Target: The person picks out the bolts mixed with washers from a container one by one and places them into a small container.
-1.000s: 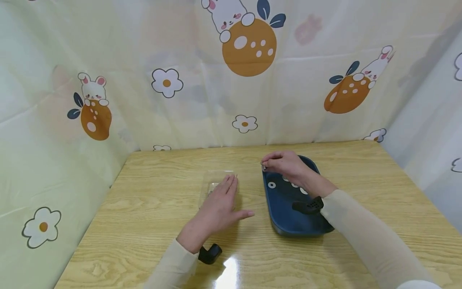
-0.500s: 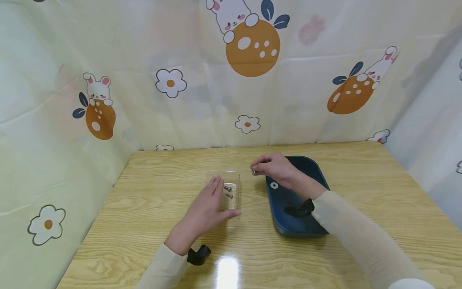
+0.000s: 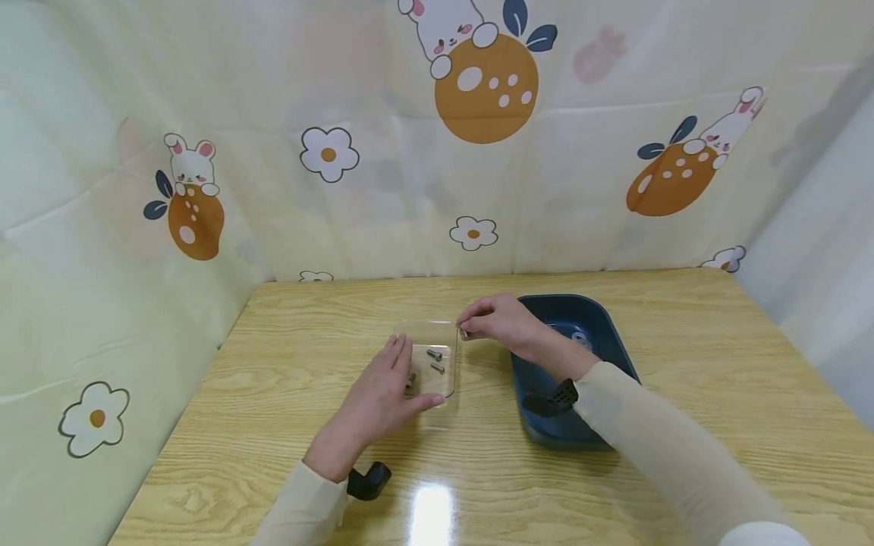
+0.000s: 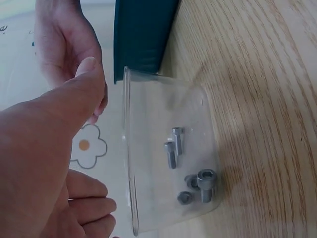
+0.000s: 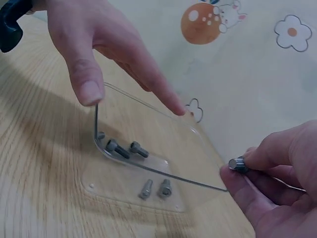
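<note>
A clear plastic container (image 3: 452,379) stands on the table, with several silver socket-head bolts (image 4: 206,186) inside. My left hand (image 3: 372,402) lies over its left side, fingers extended; the thumb and a fingertip touch the rim in the right wrist view. My right hand (image 3: 501,324) pinches a short metal bolt (image 5: 237,164) between thumb and index finger at the container's right rim. Only the bolt's end shows; the fingers cover the remainder. Part of the dark blue bin (image 3: 567,440) sits under my right forearm.
Inside the blue bin lies a round, washer-like metal piece (image 3: 579,338), partly hidden by the right arm. A wood-grain table (image 3: 273,364) carries everything. Behind it hangs a patterned curtain (image 3: 382,220) with rabbits and flowers.
My right hand has moved left from the bin to the clear container, carrying the bolt. The left hand has shifted left, uncovering bolts in the container.
</note>
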Available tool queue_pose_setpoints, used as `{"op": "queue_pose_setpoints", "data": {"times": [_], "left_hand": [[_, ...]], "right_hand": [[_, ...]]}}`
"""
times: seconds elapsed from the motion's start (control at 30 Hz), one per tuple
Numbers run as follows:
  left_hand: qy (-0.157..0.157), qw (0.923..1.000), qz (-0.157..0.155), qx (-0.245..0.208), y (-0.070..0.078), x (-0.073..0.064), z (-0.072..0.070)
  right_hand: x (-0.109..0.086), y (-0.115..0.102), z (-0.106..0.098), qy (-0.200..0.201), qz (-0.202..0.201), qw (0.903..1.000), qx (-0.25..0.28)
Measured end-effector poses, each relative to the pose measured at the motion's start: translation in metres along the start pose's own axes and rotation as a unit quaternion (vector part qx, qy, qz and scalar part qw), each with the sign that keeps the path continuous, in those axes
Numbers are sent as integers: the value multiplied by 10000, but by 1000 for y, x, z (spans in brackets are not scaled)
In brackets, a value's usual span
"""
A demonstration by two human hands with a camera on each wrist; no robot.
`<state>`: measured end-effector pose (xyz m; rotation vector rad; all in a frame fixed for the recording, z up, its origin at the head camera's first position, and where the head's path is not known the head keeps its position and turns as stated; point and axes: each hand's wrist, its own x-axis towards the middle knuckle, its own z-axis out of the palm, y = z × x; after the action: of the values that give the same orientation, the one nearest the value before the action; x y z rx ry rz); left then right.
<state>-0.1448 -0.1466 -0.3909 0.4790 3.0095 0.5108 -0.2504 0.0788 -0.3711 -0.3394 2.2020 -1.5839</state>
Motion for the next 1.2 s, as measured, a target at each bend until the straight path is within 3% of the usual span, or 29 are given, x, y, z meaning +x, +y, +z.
{"op": "queue_pose_setpoints", "data": {"times": [0.2, 0.37, 0.8, 0.93, 1.2], "left_hand": [[110, 9998, 128, 120, -4, 0, 1], [141, 9999, 52, 25, -7, -2, 2], [230, 9996, -7, 157, -12, -1, 5], [264, 9996, 47, 134, -12, 0, 6], [362, 9992, 144, 112, -11, -2, 5]], "right_hand": [[5, -4, 15, -296, 28, 9995, -74], [9, -5, 23, -405, -8, 9990, -201], [15, -8, 35, -264, -13, 9943, -1030], [16, -10, 39, -259, -98, 9893, -1431], [23, -8, 51, -367, -633, 9702, -2309]]}}
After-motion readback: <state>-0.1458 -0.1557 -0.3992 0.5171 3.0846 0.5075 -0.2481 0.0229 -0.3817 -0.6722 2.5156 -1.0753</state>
